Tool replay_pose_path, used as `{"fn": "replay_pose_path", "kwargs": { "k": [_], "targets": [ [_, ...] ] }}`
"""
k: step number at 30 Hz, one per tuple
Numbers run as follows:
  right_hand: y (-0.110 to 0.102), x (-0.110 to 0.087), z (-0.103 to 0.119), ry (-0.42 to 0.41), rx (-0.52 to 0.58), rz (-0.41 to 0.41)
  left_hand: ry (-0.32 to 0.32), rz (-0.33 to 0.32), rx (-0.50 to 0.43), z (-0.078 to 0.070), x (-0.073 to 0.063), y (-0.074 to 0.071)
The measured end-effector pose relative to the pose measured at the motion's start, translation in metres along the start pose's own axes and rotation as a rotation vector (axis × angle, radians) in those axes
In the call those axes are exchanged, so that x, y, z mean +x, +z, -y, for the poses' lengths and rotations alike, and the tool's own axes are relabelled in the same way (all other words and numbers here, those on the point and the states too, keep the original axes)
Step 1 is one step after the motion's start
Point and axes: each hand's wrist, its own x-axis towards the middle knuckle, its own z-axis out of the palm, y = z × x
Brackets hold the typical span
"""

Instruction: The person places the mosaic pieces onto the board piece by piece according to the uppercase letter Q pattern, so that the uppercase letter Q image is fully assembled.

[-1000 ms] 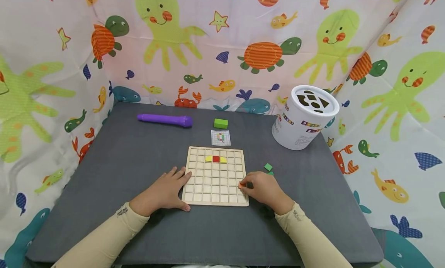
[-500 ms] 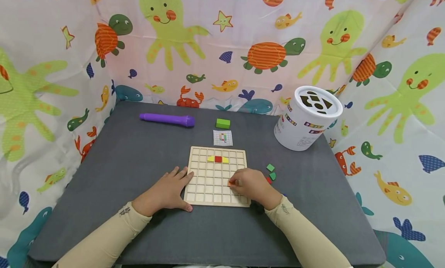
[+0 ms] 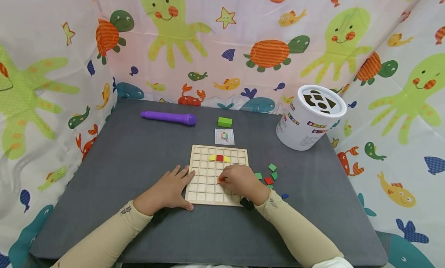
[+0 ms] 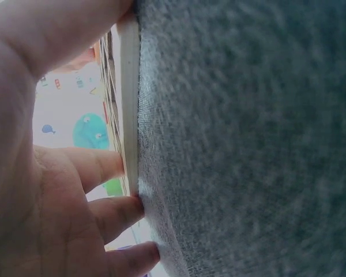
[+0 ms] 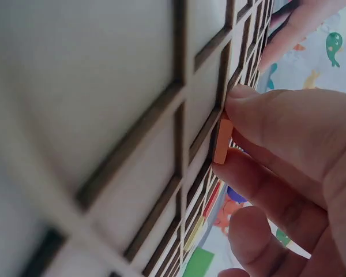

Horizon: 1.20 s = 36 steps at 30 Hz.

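A wooden grid board lies on the dark table, with a red square tile between two yellow tiles near its far edge. Over the board's middle, my right hand pinches an orange tile between thumb and finger, right at the grid's ridges in the right wrist view. My left hand rests at the board's left side with fingers spread, fingertips on its edge and thumb at the near corner. In the left wrist view the fingers touch the board's side.
Right of the board lie several loose tiles, among them a red one, a green one and a blue one. Behind it are a pattern card, a green block, a purple stick and a white bucket.
My right hand has moved left across the board with the orange tile, from its right edge to its middle, uncovering more loose tiles. The left hand stays at the board's edge.
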Motion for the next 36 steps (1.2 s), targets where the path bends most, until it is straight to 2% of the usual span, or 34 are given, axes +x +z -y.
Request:
{"fn": "replay_pose_path", "kwargs": {
  "k": [6,11,16,20,25,28,32,36],
  "targets": [
    [0.001,0.009,0.001,0.003,-0.032,0.030,-0.004,-0.007,0.007,-0.001,0.001,-0.001],
    [-0.005,0.016,0.002,0.015,-0.048,-0.002,-0.004,-0.003,0.014,-0.002,0.001,-0.003],
    [-0.009,0.031,0.001,0.049,-0.052,-0.040,-0.011,-0.003,0.011,0.000,0.001,-0.004],
    [-0.005,0.044,-0.001,0.094,-0.044,-0.009,-0.011,-0.001,0.016,-0.001,0.001,-0.003],
    [0.002,0.055,-0.004,0.127,-0.088,0.027,-0.001,0.009,0.024,-0.001,0.002,-0.001],
    [0.004,0.059,-0.004,0.125,-0.111,0.016,-0.003,0.013,0.029,-0.001,0.003,0.000],
    [0.004,0.063,-0.003,0.078,-0.111,-0.010,-0.006,0.016,0.029,0.000,0.002,0.000],
    [0.002,0.065,-0.003,0.044,-0.069,0.026,0.002,0.014,0.022,0.000,0.001,-0.002]
  ]
}}
